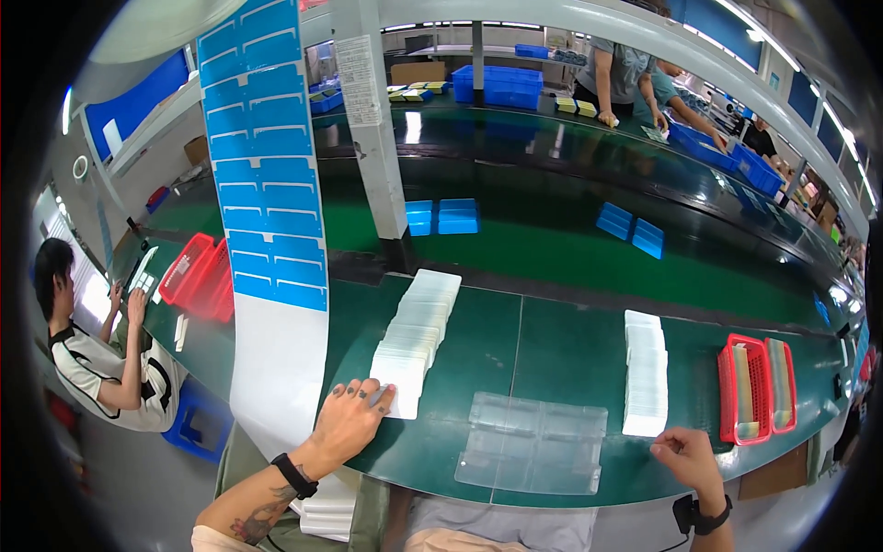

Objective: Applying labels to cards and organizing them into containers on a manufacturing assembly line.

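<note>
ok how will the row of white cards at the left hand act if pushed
The row of white cards would probably slide and spread, since they overlap and look loose. Each is likely light, looking thin. The front card, at the left hand, seems fairly stiff, lying flat.

- Counted two bare hands: one left hand (354,419), one right hand (685,453).
- Logged two black wristbands (294,477), one per wrist.
- Tallied two fanned stacks of white cards (414,331); single cards overlapped too closely to count.
- Noted one clear plastic tray (532,451).
- Counted four red baskets (727,396): two far right, two far left.
- Recorded four blue panels (458,217), set in two pairs.
- Logged one hanging strip of blue labels (267,175).
- Noted one grey post (375,156).
- Tallied at least three large blue bins (501,89) in background.
- Counted one co-worker (101,368) at left, at least three across.
</note>
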`<action>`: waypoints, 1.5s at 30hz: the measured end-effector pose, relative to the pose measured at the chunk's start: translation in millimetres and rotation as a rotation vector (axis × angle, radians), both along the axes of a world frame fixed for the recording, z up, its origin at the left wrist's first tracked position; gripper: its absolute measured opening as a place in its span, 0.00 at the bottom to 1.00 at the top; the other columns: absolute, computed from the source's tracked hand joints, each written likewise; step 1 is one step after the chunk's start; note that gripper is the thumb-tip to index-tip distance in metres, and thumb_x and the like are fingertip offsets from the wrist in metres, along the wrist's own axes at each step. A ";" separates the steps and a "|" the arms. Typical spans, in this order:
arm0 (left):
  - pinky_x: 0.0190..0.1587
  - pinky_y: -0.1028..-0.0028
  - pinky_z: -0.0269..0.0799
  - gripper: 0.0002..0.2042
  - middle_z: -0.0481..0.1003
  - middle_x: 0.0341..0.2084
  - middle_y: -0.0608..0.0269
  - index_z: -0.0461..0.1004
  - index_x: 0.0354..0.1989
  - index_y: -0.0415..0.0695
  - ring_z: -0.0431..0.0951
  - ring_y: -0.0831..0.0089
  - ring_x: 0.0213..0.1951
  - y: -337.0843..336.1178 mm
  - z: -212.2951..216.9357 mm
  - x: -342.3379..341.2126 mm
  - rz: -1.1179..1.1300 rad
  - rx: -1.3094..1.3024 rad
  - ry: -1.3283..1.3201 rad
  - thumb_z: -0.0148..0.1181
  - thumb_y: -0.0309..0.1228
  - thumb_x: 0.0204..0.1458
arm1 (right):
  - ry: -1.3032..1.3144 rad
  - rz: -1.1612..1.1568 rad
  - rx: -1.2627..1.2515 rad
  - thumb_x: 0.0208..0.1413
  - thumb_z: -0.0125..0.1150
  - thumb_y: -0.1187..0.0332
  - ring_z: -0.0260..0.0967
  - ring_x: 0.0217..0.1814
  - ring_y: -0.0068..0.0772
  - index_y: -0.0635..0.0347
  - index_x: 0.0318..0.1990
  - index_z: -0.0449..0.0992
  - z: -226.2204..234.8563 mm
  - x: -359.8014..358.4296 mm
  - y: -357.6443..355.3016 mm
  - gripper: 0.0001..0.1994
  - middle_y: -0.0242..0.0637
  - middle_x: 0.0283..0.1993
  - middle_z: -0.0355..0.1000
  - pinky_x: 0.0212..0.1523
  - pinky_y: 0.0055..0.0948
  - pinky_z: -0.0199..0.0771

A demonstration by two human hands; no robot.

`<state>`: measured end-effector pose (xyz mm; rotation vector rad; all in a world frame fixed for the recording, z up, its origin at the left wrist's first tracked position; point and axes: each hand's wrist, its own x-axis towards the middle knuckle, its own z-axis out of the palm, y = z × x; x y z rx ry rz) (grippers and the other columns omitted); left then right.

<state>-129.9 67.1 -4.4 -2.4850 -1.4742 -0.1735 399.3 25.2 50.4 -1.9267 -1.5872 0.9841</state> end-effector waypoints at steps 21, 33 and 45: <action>0.47 0.61 0.72 0.15 0.72 0.35 0.48 0.83 0.34 0.37 0.75 0.49 0.40 1.4 16.9 5.1 0.304 -0.502 -0.604 0.76 0.24 0.34 | -0.618 0.359 0.423 0.53 0.70 0.56 0.77 0.38 0.42 0.48 0.48 0.80 -32.7 6.4 33.8 0.16 0.37 0.43 0.71 0.38 0.37 0.79; 0.46 0.62 0.72 0.15 0.72 0.35 0.48 0.82 0.34 0.37 0.75 0.49 0.40 3.7 13.8 0.0 0.321 -0.530 -0.628 0.76 0.24 0.34 | -0.564 0.330 0.424 0.51 0.73 0.59 0.77 0.37 0.43 0.48 0.46 0.80 -35.1 2.2 31.9 0.16 0.36 0.43 0.72 0.37 0.38 0.79; 0.47 0.60 0.72 0.13 0.72 0.37 0.49 0.80 0.32 0.37 0.74 0.47 0.41 -3.4 17.1 2.8 0.299 -0.481 -0.580 0.75 0.22 0.35 | -0.558 0.281 0.358 0.49 0.74 0.59 0.77 0.40 0.44 0.51 0.41 0.79 -31.7 -1.8 33.5 0.14 0.36 0.42 0.71 0.39 0.39 0.79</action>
